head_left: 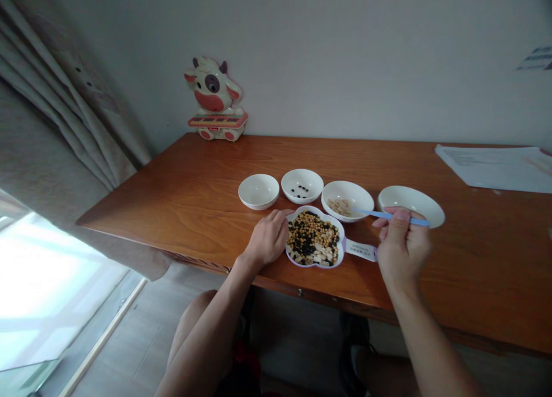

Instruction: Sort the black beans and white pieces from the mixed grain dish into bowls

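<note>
A flower-shaped white dish with a lilac rim point(344, 248) and a flat handle lies near the table's front edge, full of mixed black beans, yellow kernels and pale nuts or seeds. At its left rim, my left hand point(268, 236) is closed on the edge. My right hand point(404, 244) pinches a slim light-blue utensil point(373, 213); its far end reaches into a white bowl point(360, 198) that contains pale pieces. I cannot make out the shape of that end. Left of this bowl, another white bowl point(302, 177) contains several black beans.
A white bowl point(259, 184) stands at the row's left end, and a wider one point(420, 197) behind my right hand. A toy cow with a keyboard point(215, 100) is at the back left of the wooden table point(181, 201). Papers point(495, 167) lie back right; a curtain point(64, 98) hangs left.
</note>
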The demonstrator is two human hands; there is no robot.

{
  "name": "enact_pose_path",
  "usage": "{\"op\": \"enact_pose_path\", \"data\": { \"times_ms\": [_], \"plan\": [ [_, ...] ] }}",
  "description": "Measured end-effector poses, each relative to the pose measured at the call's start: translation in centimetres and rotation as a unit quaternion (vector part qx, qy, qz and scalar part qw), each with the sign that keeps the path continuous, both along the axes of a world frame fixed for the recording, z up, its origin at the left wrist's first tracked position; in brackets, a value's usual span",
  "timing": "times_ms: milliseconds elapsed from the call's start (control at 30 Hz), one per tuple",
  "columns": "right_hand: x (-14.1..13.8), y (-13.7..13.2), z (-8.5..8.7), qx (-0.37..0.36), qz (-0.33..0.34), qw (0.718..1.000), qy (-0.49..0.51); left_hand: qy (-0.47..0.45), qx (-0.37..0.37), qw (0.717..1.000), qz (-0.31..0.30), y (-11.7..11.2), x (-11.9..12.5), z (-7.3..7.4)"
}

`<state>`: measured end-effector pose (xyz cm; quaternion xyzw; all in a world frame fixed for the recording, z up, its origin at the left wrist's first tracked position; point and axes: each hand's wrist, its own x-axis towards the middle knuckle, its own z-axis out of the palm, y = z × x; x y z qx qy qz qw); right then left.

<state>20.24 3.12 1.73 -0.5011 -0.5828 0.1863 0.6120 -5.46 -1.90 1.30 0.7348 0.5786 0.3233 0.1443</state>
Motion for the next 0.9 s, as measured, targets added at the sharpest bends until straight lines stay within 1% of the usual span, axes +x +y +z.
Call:
{"op": "enact_pose_path", "data": {
  "times_ms": [100,167,233,300,367,467,600,900],
  "plan": [
    [-0.3,-0.2,0.2,-0.004,-0.006,0.999,0.043,-0.001,0.003,1.0,-0.002,0.0,0.0,0.0],
    [-0.3,-0.4,0.3,-0.002,0.012,0.999,0.03,-0.002,0.004,1.0,-0.003,0.0,0.0,-0.1],
    [-0.3,-0.7,0.4,0.006,0.031,0.999,-0.02,-0.004,0.004,1.0,-0.003,0.0,0.0,-0.1],
    [-0.3,-1.0,0.4,0.023,0.057,0.994,-0.095,-0.006,0.003,1.0,-0.003,0.0,0.0,-0.1],
    [-0.2,-1.2,0.4,0.045,0.089,0.982,-0.163,-0.007,0.002,1.0,-0.003,0.1,0.0,-0.1],
    [-0.3,-1.4,0.4,0.062,0.119,0.965,-0.226,-0.006,-0.001,1.0,-0.004,0.1,0.0,0.0],
    [-0.4,-1.3,0.5,0.069,0.111,0.955,-0.268,-0.004,-0.002,1.0,-0.006,0.1,0.0,0.1],
    [-0.3,-1.3,0.7,0.128,0.104,0.931,-0.326,-0.005,0.0,1.0,-0.001,0.0,0.0,-0.1]
  ]
}}
